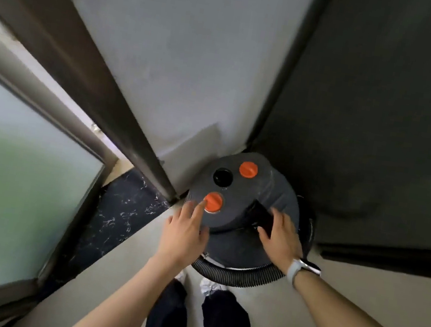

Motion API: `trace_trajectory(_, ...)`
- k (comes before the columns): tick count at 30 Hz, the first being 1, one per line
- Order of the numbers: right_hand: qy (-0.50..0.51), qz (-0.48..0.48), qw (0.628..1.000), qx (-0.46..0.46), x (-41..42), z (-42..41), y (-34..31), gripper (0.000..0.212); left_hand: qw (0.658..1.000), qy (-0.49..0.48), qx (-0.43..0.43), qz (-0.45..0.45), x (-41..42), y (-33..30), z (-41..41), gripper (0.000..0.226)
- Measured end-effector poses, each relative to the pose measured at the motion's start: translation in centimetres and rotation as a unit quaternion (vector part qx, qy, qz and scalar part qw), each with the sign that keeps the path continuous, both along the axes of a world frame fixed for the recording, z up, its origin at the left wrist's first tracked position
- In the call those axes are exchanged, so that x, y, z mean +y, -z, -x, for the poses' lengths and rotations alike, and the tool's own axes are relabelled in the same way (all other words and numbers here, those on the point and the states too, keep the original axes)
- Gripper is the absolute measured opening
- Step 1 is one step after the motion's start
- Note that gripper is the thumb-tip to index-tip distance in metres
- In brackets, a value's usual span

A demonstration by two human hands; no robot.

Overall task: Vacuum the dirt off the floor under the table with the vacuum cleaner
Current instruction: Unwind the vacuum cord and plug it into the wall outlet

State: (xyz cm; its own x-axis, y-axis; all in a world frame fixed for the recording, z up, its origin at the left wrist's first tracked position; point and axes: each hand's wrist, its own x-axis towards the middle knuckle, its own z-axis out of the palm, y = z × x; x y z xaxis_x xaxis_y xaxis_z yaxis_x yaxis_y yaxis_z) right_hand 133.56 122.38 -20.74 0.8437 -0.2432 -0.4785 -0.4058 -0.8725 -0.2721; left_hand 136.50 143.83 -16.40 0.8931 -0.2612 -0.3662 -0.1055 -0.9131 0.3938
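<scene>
A person stands over a dark grey canister vacuum cleaner (240, 212) parked in a corner at the centre of the frame, hemmed in by a pale wall (174, 53) behind it and a dark panel (388, 119) filling the upper right. The left hand (184, 231) reaches across the lid with its fingers fairly straight, the index fingertip touching the nearer orange knob (213, 202); it grips nothing. The right hand (280, 234) is curled round the black handle (259, 216) on the top of the machine, fingers wrapped over the far edge and thumb on the near side. A white wristwatch (300, 270) sits on that wrist.

A second orange knob (248, 169) and a round black opening (223, 177) lie farther back on the lid, close together. A ribbed black hose (236, 277) loops round the base of the canister on the near side, lying on the light floor (341, 308) between the machine and the person's feet. Dark trousers (198, 326) and light shoes (207, 285) show at the bottom centre, the toes just short of the hose.

A dark door frame (102, 90) runs diagonally from the upper left down to the canister's left side, nearly touching it. Beyond it, at left, is a frosted glass pane (11, 174) and a strip of black marbled threshold (123, 211) at floor level. The frame is motion-blurred at its edges.
</scene>
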Motion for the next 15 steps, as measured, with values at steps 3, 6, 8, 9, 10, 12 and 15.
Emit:
trace_trajectory(3,0.023,0.04,0.999,0.006,0.9,0.0,2.8,0.066,0.997,0.07,0.017,0.002,0.3,3.4,-1.4,0.06)
trace_trajectory(6,0.036,0.076,0.996,-0.025,1.4,-0.8,4.5,0.059,0.993,0.115,0.029,0.005,0.5,6.2,-2.3,0.062)
trace_trajectory(8,0.044,0.075,0.995,-0.038,1.5,-1.0,5.1,0.057,0.99,0.137,0.035,0.0,0.4,7.7,-2.4,0.064)
trace_trajectory(9,0.051,0.07,0.995,-0.044,1.4,-1.0,5.3,0.057,0.989,0.145,0.036,0.0,0.3,8.3,-2.4,0.064)
trace_trajectory(10,0.058,0.066,0.995,-0.046,1.4,-0.9,5.4,0.057,0.988,0.153,0.035,0.0,0.0,8.8,-2.3,0.065)
trace_trajectory(12,0.057,0.074,0.994,-0.05,1.4,-0.5,5.7,0.058,0.986,0.164,0.023,-0.005,-0.6,9.7,-2.0,0.069)
trace_trajectory(15,0.05,0.098,0.992,-0.056,1.5,0.7,5.8,0.059,0.982,0.186,0.004,-0.026,-1.0,10.8,-1.2,0.077)
